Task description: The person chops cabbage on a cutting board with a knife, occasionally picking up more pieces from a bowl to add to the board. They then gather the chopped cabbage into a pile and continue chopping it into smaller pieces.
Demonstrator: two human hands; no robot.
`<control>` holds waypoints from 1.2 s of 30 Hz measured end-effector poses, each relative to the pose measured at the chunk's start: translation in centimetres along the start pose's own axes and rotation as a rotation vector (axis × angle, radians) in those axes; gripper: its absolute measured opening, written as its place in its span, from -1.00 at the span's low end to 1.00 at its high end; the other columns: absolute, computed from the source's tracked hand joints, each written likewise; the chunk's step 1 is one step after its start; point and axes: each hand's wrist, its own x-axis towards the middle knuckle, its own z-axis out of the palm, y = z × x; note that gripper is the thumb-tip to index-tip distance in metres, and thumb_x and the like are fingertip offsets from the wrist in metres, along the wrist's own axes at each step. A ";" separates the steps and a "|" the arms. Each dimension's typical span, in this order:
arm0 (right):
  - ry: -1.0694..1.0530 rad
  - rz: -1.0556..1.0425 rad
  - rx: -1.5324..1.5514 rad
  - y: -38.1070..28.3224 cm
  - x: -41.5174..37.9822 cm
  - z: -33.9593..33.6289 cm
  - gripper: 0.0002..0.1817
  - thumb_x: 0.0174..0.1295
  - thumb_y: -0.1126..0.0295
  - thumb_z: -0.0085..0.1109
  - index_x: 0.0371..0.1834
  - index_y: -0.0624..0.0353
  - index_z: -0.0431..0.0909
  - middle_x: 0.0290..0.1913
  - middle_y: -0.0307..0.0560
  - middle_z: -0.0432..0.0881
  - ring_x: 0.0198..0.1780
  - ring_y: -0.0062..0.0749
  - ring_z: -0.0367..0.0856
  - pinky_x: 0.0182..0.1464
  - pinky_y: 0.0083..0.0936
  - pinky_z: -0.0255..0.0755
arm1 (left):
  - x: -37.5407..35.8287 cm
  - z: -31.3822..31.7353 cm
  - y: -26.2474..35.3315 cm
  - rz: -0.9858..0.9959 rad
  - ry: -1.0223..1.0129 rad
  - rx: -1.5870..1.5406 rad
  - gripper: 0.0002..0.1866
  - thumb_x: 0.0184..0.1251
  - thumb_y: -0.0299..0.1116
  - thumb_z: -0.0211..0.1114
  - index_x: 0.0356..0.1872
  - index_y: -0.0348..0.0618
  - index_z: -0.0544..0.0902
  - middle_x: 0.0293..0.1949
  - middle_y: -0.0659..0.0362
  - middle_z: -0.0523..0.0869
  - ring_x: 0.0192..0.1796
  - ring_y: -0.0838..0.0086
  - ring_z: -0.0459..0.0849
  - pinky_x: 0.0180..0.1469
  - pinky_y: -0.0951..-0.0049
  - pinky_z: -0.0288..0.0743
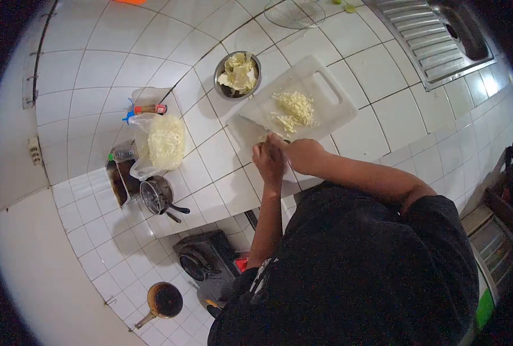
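Observation:
My right hand (304,155) is closed around the handle of a knife (253,122), whose blade points to the upper left over the cutting board. Close beside it, my left hand (270,160) has its fingers curled down at the near edge of the board, on a small pale piece of cabbage (262,139) that is mostly hidden. A heap of finely chopped cabbage (294,109) lies on the white cutting board (338,118). Past the board's far left corner stands a metal bowl (217,86) holding torn cabbage leaves (238,74).
Left on the tiled counter are a plastic bag of shredded cabbage (165,142), a red-labelled bottle (151,109) and a saucepan (156,195). A wire strainer (294,14) lies at the back, a steel sink (435,49) at the right. A frying pan (165,300) hangs lower left.

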 end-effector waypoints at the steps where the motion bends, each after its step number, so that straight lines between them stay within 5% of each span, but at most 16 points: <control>1: -0.027 0.014 -0.002 -0.6 -0.1 -0.3 -0.10 0.25 0.38 0.10 0.63 0.05 -0.17 -0.35 0.20 0.74 -0.35 0.06 0.76 -0.34 -0.06 0.60 | -0.1 0.1 0.2 0.004 0.026 0.000 -0.66 0.28 -0.32 0.37 0.03 -0.22 0.64 -0.23 -0.01 0.60 -0.12 0.04 0.58 -0.11 0.08 0.47; 3: -0.006 0.008 0.027 -0.1 0.1 0.7 -0.10 0.26 0.37 0.10 0.64 0.02 -0.17 -0.35 0.20 0.74 -0.36 0.06 0.76 -0.34 -0.06 0.60 | -0.5 0.5 -0.3 0.010 0.045 0.000 -0.61 0.24 -0.35 0.38 0.09 -0.18 0.65 -0.19 -0.01 0.60 -0.11 0.03 0.59 -0.11 0.06 0.47; 5: 0.019 0.008 0.044 0.3 0.3 1.1 -0.09 0.26 0.37 0.10 0.64 -0.01 -0.17 -0.35 0.20 0.74 -0.37 0.07 0.75 -0.34 -0.05 0.60 | -1.1 1.8 -1.9 -0.332 0.048 -0.404 -0.60 0.22 -0.37 0.39 0.11 -0.17 0.65 -0.20 0.01 0.60 -0.10 0.07 0.59 -0.11 0.08 0.45; 6: 0.012 0.007 0.065 0.4 0.3 1.0 -0.09 0.26 0.38 0.10 0.64 -0.01 -0.18 -0.33 0.21 0.74 -0.35 0.08 0.75 -0.32 -0.05 0.60 | -0.9 1.6 -1.6 -0.329 0.049 -0.408 -0.60 0.22 -0.37 0.39 0.11 -0.17 0.65 -0.20 0.01 0.60 -0.10 0.07 0.59 -0.11 0.08 0.45; 8: 0.006 0.000 0.084 0.3 0.6 0.9 -0.08 0.25 0.39 0.10 0.64 0.00 -0.20 -0.31 0.22 0.74 -0.33 0.09 0.75 -0.30 -0.05 0.61 | -0.4 0.8 -1.2 0.008 -0.034 0.016 -0.60 0.22 -0.41 0.39 0.10 -0.19 0.65 -0.17 0.00 0.60 -0.09 0.07 0.58 -0.08 0.10 0.45; 12: 0.025 -0.004 0.080 0.6 0.7 2.2 -0.07 0.26 0.41 0.03 0.66 -0.12 -0.26 -0.40 0.22 0.71 -0.37 0.16 0.72 -0.30 -0.01 0.58 | -0.7 0.4 -0.9 0.064 0.025 0.026 -0.62 0.21 -0.43 0.39 0.08 -0.24 0.66 -0.14 -0.03 0.59 -0.06 0.05 0.59 -0.05 0.12 0.47; 15: 0.044 0.001 0.068 2.4 1.2 2.4 -0.06 0.25 0.43 0.03 0.66 -0.19 -0.27 -0.38 0.24 0.71 -0.35 0.16 0.73 -0.28 -0.01 0.59 | -0.5 0.8 -1.3 -0.042 0.009 -0.032 -0.64 0.22 -0.46 0.37 0.06 -0.27 0.66 -0.11 -0.05 0.58 -0.03 0.02 0.58 -0.01 0.13 0.47; 18: 0.064 0.029 0.036 2.4 0.5 1.7 -0.03 0.23 0.44 0.04 0.66 -0.23 -0.29 -0.35 0.26 0.72 -0.35 0.16 0.73 -0.27 -0.01 0.60 | -1.1 1.6 -2.0 -0.324 0.023 -0.424 -0.64 0.26 -0.43 0.36 0.08 -0.27 0.66 -0.08 -0.05 0.58 0.03 0.03 0.56 0.04 0.14 0.45; 24: 0.039 0.108 0.034 2.3 -1.0 0.9 0.01 0.18 0.45 0.07 0.67 -0.16 -0.29 -0.36 0.26 0.71 -0.33 0.15 0.73 -0.26 -0.03 0.60 | -0.5 0.7 -0.1 0.098 0.155 0.131 -0.64 0.34 -0.26 0.33 0.09 -0.21 0.67 -0.05 0.00 0.58 0.09 0.08 0.53 0.22 0.09 0.34; 29: 0.021 0.044 0.157 0.6 -1.1 0.4 -0.01 0.16 0.46 0.06 0.66 0.05 -0.25 -0.39 0.28 0.69 -0.36 0.17 0.70 -0.25 0.02 0.56 | -0.6 0.5 -0.3 0.005 -0.001 0.130 -0.64 0.38 -0.25 0.28 0.14 -0.13 0.66 -0.20 0.08 0.60 -0.05 0.17 0.55 0.07 0.15 0.33; 32: 0.007 0.066 0.107 0.8 -0.4 0.6 -0.02 0.14 0.47 0.07 0.65 0.05 -0.20 -0.39 0.29 0.69 -0.36 0.18 0.70 -0.26 0.03 0.56 | 0.0 0.6 -0.2 0.066 0.112 0.143 -0.66 0.29 -0.25 0.36 0.06 -0.08 0.68 -0.38 0.14 0.62 -0.26 0.14 0.60 -0.16 0.12 0.42; 36: -0.008 0.047 0.111 -0.1 -0.7 -0.4 0.00 0.14 0.45 0.09 0.65 0.05 -0.25 -0.36 0.28 0.71 -0.34 0.17 0.72 -0.29 0.00 0.58 | -0.2 0.8 -0.3 0.045 0.119 0.230 -0.72 0.26 -0.26 0.38 -0.02 -0.07 0.72 -0.42 0.14 0.59 -0.29 0.15 0.60 -0.21 0.12 0.43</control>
